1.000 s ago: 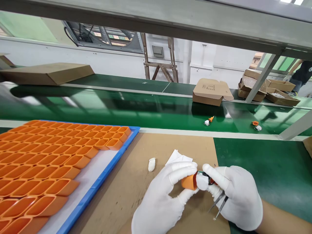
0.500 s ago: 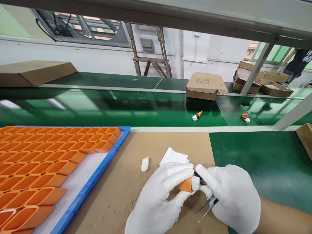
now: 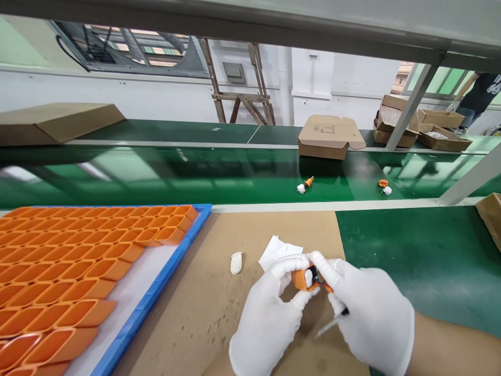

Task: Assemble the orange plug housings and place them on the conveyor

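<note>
My left hand (image 3: pixel 270 313), in a white glove, is closed around an orange plastic shell (image 3: pixel 299 281) above the brown board. Inside the shell's open end shows a white wad (image 3: pixel 308 278) beside a dark circuit board (image 3: pixel 314 272). Gloved as well, my right hand (image 3: pixel 376 308) has thumb and forefinger at that circuit board, where a small orange piece (image 3: pixel 329 288) shows. Metal tweezers (image 3: pixel 327 328) stick out below its fingers, tucked in the same hand. White paper (image 3: pixel 277 249) and a white finger cot-like piece (image 3: pixel 236 262) lie just beyond my hands.
A blue-rimmed tray (image 3: pixel 156 292) of orange shells (image 3: pixel 78 269) stands at the left. Across the back runs a green conveyor belt (image 3: pixel 235 177) with small orange-and-white assemblies (image 3: pixel 301 188). Cardboard boxes (image 3: pixel 323 150) sit behind it, near a metal post (image 3: pixel 413 107). A person (image 3: pixel 479 96) stands far right.
The white wad and circuit board sit deeper in the orange shell, which has turned its open end toward me. The assemblies on the belt have shifted left.
</note>
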